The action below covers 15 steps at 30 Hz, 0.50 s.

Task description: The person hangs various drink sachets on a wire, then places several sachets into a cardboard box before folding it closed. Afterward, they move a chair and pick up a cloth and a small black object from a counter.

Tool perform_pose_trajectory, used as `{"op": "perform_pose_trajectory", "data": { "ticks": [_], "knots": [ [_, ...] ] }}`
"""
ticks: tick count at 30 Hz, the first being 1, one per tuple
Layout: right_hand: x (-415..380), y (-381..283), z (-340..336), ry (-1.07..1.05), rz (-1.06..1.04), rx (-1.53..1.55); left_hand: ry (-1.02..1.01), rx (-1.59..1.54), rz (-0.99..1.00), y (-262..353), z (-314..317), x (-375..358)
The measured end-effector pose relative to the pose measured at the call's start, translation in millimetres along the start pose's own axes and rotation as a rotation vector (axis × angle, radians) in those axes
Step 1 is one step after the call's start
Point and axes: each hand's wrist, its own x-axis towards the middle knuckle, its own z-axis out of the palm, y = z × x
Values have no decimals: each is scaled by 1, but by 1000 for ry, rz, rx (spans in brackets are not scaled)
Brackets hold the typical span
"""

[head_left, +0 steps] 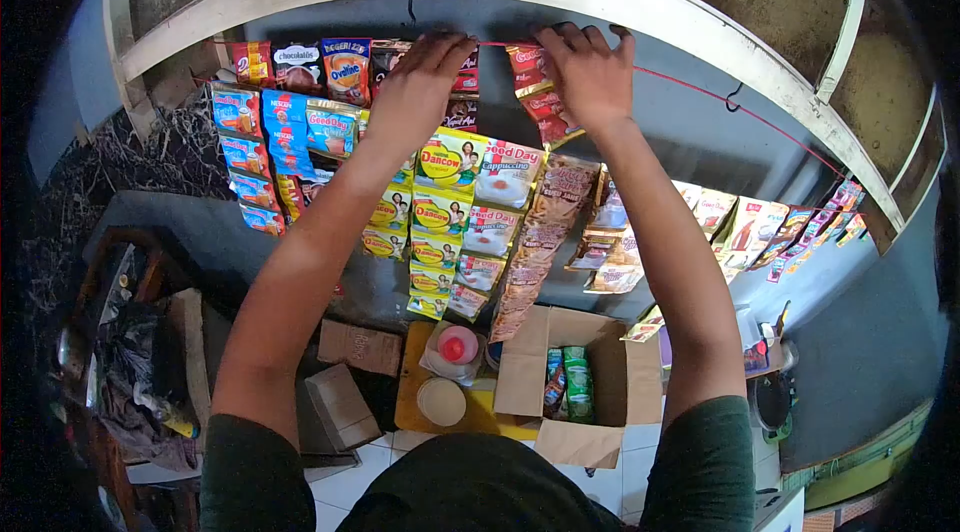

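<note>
Both arms reach up to a red string (700, 84) strung below a white beam. My left hand (425, 82) is at the string over dark sachets (461, 114), its fingers bent together; what they hold, if anything, is hidden. To its right, my right hand (588, 72) has its thumb and fingers at the top of a short strip of red sachets (548, 112), which hangs from the string. The fingertips are partly hidden behind the hand. Below and between the arms hang yellow Dancow sachets (440, 164), white Good Day sachets (507, 174) and a long brown strip (540, 242).
More sachet strips hang at the left (240, 112) and right (755, 224). A black hook (734, 97) hangs on the string. Below are an open cardboard box (522, 362) with green packets (579, 382), and a pink container (458, 344) on a yellow surface (488, 417).
</note>
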Motion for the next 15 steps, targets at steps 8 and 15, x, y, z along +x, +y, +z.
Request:
{"op": "perform_pose_trajectory", "data": {
  "ticks": [8, 15],
  "knots": [
    [-2, 5, -12, 79, 60, 310, 10, -95, -40, 3, -6, 0],
    [6, 6, 1, 158, 54, 105, 7, -114, -44, 2, -5, -2]
  ]
}}
